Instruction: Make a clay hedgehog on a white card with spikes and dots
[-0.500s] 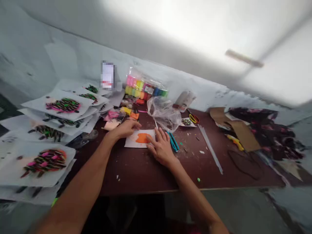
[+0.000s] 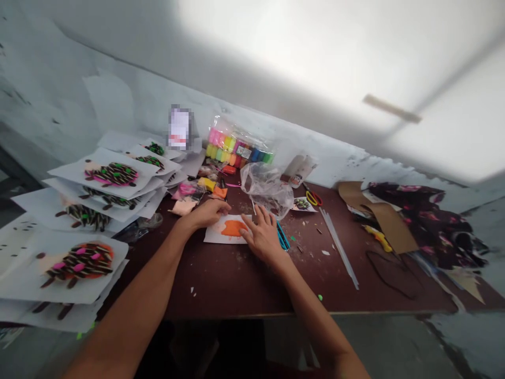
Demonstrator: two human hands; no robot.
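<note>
Lying on the dark red counter (image 2: 236, 284), the white sheet (image 2: 218, 239) was btwn the 2 hands, w/ the fingers of each at 1 side of it. It bore an orange shape (image 2: 233, 228) w/ a pale peach patch at its L end.

L hand (image 2: 209, 212): fingers (image 2: 224, 207) curled at the sheet's upper L part; can't tell if they were clamped on it or just resting there. R hand (image 2: 265, 237): fingers (image 2: 259, 216) spread apart, laid over the sheet's R side, palm down.

Just beyond the L fingers were small clay packs: yellow pack (image 2: 206, 183), orange pack (image 2: 220, 192) and pink pack (image 2: 187, 188), w/ a peach pack (image 2: 182, 207) to their L. Farther L of those fingers, a tall pile of papers (image 2: 145, 169) carried striped animal figures, incl. 1 w/ pink dots.

Beyond the R fingers lay a clear plastic bag (image 2: 268, 190), and behind that a multicolour clay set (image 2: 236, 150) leaned at the wall, w/ a bottle (image 2: 302, 171) to its R. A blue-handled tool (image 2: 283, 237) was just R of the R hand. Farther R of the R fingers: a small picture card (image 2: 303, 204), yellow-and-red scissors (image 2: 313, 198), long clear strips (image 2: 342, 252), then a yellow tool (image 2: 379, 238), brown cardboard (image 2: 396, 226) and dark floral cloth (image 2: 442, 223). Small scraps were scattered nearby, incl. 1 green bit (image 2: 320, 297) nearer the counter's front edge.
</note>
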